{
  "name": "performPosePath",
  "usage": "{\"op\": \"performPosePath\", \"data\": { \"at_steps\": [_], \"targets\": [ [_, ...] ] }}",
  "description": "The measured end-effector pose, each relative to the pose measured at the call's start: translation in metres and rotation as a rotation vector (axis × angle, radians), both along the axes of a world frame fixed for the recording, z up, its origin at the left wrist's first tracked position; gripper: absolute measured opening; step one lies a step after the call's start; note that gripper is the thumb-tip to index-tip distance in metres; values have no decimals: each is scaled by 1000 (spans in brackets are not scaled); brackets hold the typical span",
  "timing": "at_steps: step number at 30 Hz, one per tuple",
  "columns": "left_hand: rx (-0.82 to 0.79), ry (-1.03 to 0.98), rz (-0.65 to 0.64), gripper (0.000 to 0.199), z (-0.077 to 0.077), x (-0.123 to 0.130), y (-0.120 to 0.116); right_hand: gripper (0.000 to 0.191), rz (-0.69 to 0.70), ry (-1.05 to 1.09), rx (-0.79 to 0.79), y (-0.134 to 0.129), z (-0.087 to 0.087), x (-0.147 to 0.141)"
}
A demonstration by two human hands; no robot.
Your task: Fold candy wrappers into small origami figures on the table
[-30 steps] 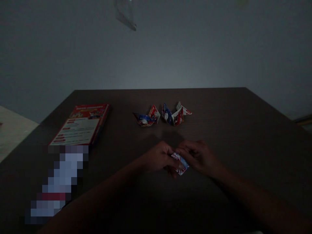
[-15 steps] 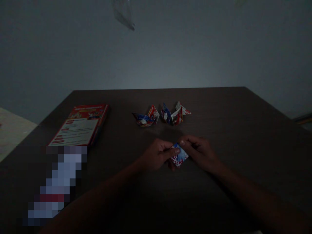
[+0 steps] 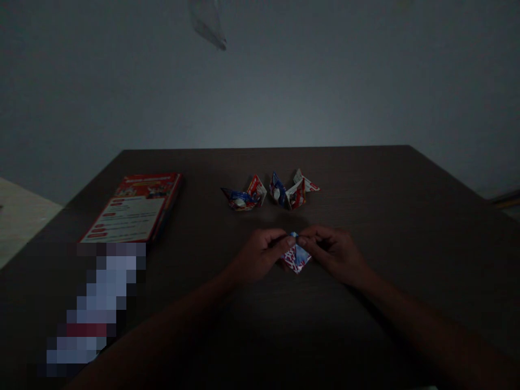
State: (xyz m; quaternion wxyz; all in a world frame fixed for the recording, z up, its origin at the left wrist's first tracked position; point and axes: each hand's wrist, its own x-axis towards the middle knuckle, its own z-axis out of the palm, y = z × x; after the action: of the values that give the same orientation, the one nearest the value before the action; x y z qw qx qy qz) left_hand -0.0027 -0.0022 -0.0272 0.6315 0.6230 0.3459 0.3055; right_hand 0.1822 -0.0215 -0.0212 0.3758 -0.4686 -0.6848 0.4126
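A small folded paper (image 3: 298, 259), printed in red, white and blue, is pinched between both hands near the middle of the view, one corner pointing toward me. My left hand (image 3: 264, 254) grips its left side, thumb on top. On its upper right side, my right hand (image 3: 331, 252) pinches it with thumb and forefinger; the two thumbs nearly meet at the top corner. The undersides of the fingers are hidden. Beyond the hands stand folded paper boats: one blue and red paper boat (image 3: 244, 199) on the left, and a pointed folded paper piece (image 3: 296, 195) on the right.
A stack of printed red and white leaflets (image 3: 130, 214) lies at the left of the dark wooden table (image 3: 377, 206). Nearer me, a pixelated patch (image 3: 101, 303) covers something pale. A grey wall (image 3: 325, 70) rises behind the table's far edge.
My left thumb has slid up toward the top corner of the folded paper, close to my right thumb, so more of its printed face shows. The boats and leaflets stay put.
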Motion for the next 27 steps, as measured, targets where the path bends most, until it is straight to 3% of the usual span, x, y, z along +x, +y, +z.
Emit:
{"op": "performPosePath", "data": {
  "at_steps": [8, 12, 18, 27],
  "targets": [
    [58, 59, 60, 30, 7, 1, -6, 25, -38, 26, -12, 0, 1, -2],
    [51, 74, 143, 31, 10, 1, -8, 24, -34, 102, -128, -1, 3, -4],
    [64, 95, 222, 35, 10, 0, -6, 31, 101, 350, -342, -1, 4, -7],
    [51, 63, 269, 33, 5, 3, -6, 29, 147, 419, -449, -1, 4, -9]
  ]
}}
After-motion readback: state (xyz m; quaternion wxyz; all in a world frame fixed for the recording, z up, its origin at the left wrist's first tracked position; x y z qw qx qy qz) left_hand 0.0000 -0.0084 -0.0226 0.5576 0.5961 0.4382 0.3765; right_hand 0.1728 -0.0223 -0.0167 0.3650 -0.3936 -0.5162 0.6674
